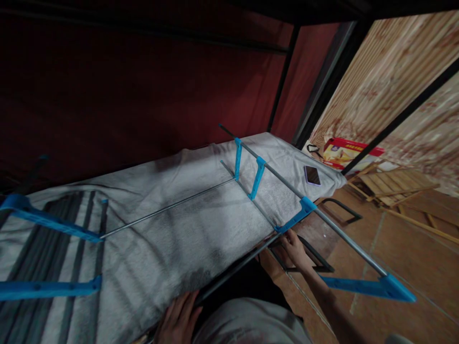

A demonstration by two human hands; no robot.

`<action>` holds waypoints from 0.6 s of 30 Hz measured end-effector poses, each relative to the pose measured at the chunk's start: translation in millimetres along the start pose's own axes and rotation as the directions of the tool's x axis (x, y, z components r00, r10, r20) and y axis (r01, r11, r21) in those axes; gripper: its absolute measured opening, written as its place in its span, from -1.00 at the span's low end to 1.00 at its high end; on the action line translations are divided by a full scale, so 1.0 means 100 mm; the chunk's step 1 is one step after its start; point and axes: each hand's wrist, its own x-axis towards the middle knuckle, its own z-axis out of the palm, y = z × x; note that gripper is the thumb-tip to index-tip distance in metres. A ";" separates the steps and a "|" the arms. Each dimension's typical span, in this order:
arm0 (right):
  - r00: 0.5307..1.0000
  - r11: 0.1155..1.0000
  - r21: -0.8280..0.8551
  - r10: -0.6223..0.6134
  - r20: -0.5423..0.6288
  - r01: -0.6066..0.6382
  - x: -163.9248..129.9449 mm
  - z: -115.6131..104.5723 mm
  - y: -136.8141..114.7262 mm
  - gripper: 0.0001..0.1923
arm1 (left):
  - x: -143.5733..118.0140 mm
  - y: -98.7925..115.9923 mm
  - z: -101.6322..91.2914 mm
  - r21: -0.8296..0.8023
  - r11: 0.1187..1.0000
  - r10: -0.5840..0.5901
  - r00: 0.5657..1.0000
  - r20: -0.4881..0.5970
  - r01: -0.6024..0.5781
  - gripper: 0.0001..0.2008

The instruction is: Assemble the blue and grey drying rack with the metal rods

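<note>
A partly assembled rack of grey metal tubes and blue plastic brackets lies over a bed. At the near edge, my left hand (177, 317) is closed around the lower end of a loose-ended metal tube (238, 267). That tube slants up to a blue bracket (296, 217). There my right hand (292, 246) grips the bracket's lower end, its fingertips partly hidden behind the joint. A thin crossbar (168, 208) links the right side frame to a blue bracket (53, 224) on the left. A long tube (287, 181) runs through the tops of the right-hand brackets.
Several dark tubes (46, 243) lie on the grey blanket (172, 229) at left. A phone (312, 175) rests near the bed's far right. Beyond stand a red and yellow box (349, 152) and a folded wooden stand (398, 184). Black bed-frame posts (285, 76) rise around.
</note>
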 end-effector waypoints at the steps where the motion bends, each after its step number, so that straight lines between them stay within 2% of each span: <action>1: 1.000 1.000 0.003 0.011 0.024 -0.011 0.01 0.01 -0.02 -0.58 | 0.03 -0.01 0.04 0.010 1.000 0.026 0.999 0.018 -0.026 -0.65; 3: 0.999 0.999 -0.011 0.032 0.029 -0.032 0.02 0.02 -0.05 -0.55 | 0.04 -0.05 0.08 0.007 0.999 0.034 0.997 0.075 -0.035 -0.65; 7: 0.998 0.997 -0.054 0.063 0.016 -0.062 0.04 0.03 -0.09 -0.52 | 0.02 -0.06 0.09 -0.051 0.998 -0.033 0.982 0.186 0.043 -0.62; 12: 0.995 0.983 -0.151 0.098 -0.020 -0.100 0.05 0.05 -0.06 -0.48 | 0.08 -0.02 0.07 -0.107 0.989 -0.087 0.983 0.161 0.105 -0.58; 18: 0.991 0.980 -0.152 0.127 -0.035 -0.131 0.07 0.10 0.02 -0.46 | 0.06 -0.04 0.09 -0.086 0.993 -0.057 0.977 0.205 0.076 -0.65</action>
